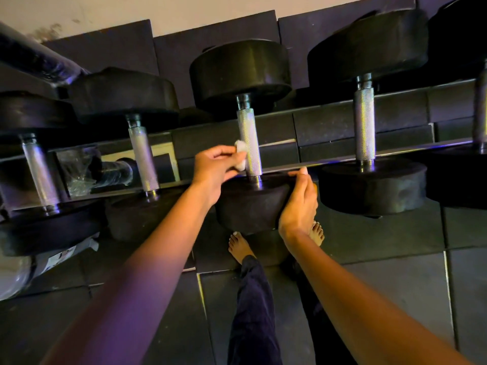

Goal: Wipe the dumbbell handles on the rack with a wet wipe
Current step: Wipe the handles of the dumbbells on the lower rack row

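Observation:
Several black dumbbells lie across the rack rail (pixel 395 160), each with a knurled silver handle. My left hand (pixel 214 169) pinches a crumpled white wet wipe (pixel 241 154) and holds it against the left side of the middle dumbbell's handle (pixel 249 139), near its lower end. My right hand (pixel 299 206) grips the near black weight head (pixel 250 206) of that same dumbbell from the right, thumb on its upper edge. Neighbouring handles stand to the left (pixel 143 159) and right (pixel 365 130).
Another dumbbell handle (pixel 39 169) is at far left, and one more (pixel 481 114) shows at the right edge. Clear plastic wrapping (pixel 76 167) sits behind the rack at left. Dark rubber floor tiles (pixel 395 285) lie below, with my bare feet (pixel 241 246) close to the rack.

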Available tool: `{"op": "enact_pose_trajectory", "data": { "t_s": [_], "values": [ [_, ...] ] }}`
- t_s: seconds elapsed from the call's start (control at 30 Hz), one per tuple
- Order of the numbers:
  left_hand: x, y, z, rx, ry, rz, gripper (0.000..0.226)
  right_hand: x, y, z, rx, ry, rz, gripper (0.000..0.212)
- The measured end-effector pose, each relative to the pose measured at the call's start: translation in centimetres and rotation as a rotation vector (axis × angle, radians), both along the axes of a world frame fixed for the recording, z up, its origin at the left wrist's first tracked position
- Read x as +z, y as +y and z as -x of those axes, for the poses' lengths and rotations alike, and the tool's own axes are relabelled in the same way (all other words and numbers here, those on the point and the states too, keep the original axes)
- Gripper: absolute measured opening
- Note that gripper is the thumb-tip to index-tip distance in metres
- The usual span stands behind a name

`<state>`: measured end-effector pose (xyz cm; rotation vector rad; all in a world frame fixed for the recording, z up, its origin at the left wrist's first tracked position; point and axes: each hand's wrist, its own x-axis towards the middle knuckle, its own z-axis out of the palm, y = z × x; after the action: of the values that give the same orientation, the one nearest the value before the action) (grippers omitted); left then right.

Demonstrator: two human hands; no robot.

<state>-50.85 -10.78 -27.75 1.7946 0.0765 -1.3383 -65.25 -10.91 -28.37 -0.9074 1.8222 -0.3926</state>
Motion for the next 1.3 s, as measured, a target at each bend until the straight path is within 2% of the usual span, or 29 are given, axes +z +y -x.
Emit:
{"op": "enact_pose_trajectory", "data": {
  "t_s": [0.17,0.27,0.33,0.43,0.5,0.57,0.67,0.73,0.8,0.87,0.93,1.07,1.2,1.3],
  "values": [
    [-1.0,-4.4,-0.1,0.351,0.095,0.114,0.016,-0.1,-0.1,0.0,-0.018,-0.022,-0.005,0.043],
    [-1.7,-2.5,0.5,0.193,0.124,-0.016,0.03,-0.2,0.0,0.1,-0.015,-0.008,-0.01,0.043],
    [-1.4,-1.7,0.1,0.088,0.169,-0.087,0.028,-0.2,0.1,0.1,-0.011,-0.002,0.004,0.045],
    [-1.3,-4.0,-0.8,0.252,0.139,0.018,0.013,-0.4,0.1,0.1,-0.009,-0.003,0.01,0.046],
    [-1.6,-5.0,-0.4,0.343,0.113,0.079,0.017,-0.4,0.1,0.1,-0.006,0.0,0.009,0.046],
    [-1.7,-3.9,0.5,0.263,0.073,0.049,0.014,-0.3,0.0,0.2,0.0,-0.005,0.013,0.042],
    [-1.1,-1.0,0.9,0.015,0.0,-0.059,0.029,-0.1,-0.1,0.1,0.0,-0.007,0.018,0.039],
    [-0.7,-0.3,0.8,-0.103,-0.108,-0.046,0.022,-0.2,-0.1,0.2,0.004,0.007,0.017,0.042],
    [0.1,-0.1,1.2,-0.096,-0.232,-0.038,0.016,-0.1,-0.2,0.2,0.035,0.031,0.017,0.043],
    [1.3,0.1,2.0,-0.029,-0.303,-0.04,0.02,0.4,-0.4,0.3,0.136,0.064,0.013,0.046],
    [2.6,0.2,2.9,0.066,-0.222,-0.031,0.021,1.3,-0.5,0.5,0.224,0.07,0.006,0.046],
    [5.9,0.2,4.9,0.146,0.011,0.018,0.016,5.2,-0.5,2.3,0.222,-0.024,0.025,0.035],
    [9.4,-0.6,6.6,0.184,0.056,0.051,0.017,9.7,-1.4,4.8,0.168,-0.005,0.116,0.022],
    [12.1,-1.6,8.2,0.162,0.099,0.07,0.015,12.0,-2.6,6.8,0.154,-0.001,0.112,0.019]
  ]
}}
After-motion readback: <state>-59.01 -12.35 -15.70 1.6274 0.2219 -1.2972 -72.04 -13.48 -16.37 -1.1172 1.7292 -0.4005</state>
